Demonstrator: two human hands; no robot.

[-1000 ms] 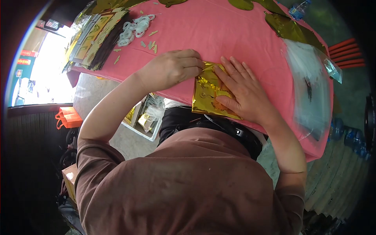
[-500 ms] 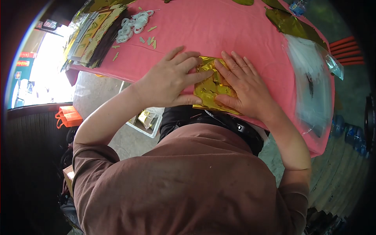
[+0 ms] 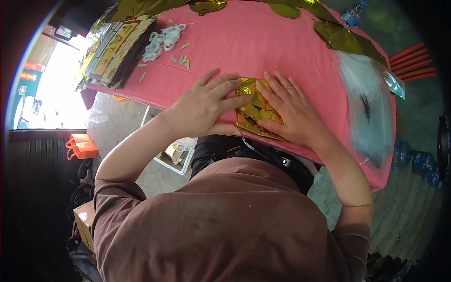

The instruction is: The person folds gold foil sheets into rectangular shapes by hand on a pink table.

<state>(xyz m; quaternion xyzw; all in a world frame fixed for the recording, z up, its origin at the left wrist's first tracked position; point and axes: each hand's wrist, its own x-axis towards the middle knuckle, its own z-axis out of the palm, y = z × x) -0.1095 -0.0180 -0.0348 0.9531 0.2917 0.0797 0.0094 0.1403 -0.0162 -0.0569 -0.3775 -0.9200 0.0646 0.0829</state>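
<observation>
A folded, shiny gold foil piece (image 3: 257,113) lies flat on the pink tablecloth (image 3: 277,47) near the table's front edge. My left hand (image 3: 206,103) rests at its left side, fingers spread, with fingertips and thumb on the foil's edge. Across its right side lies my right hand (image 3: 291,110), palm down, fingers stretched out and thumb on the lower part of the foil. Neither hand grips anything. The hands partly cover the foil's left and right edges.
Printed packets (image 3: 120,51) are stacked at the back left, beside white cord coils (image 3: 162,42) and small pale pieces (image 3: 186,62). More gold foil (image 3: 347,40) lies at the back right. Clear plastic bags (image 3: 369,108) cover the right side. Below stands a white box (image 3: 176,165).
The view has tilted slightly, so the table sits a little lower in the picture. Both hands stay on the foil in nearly the same pose.
</observation>
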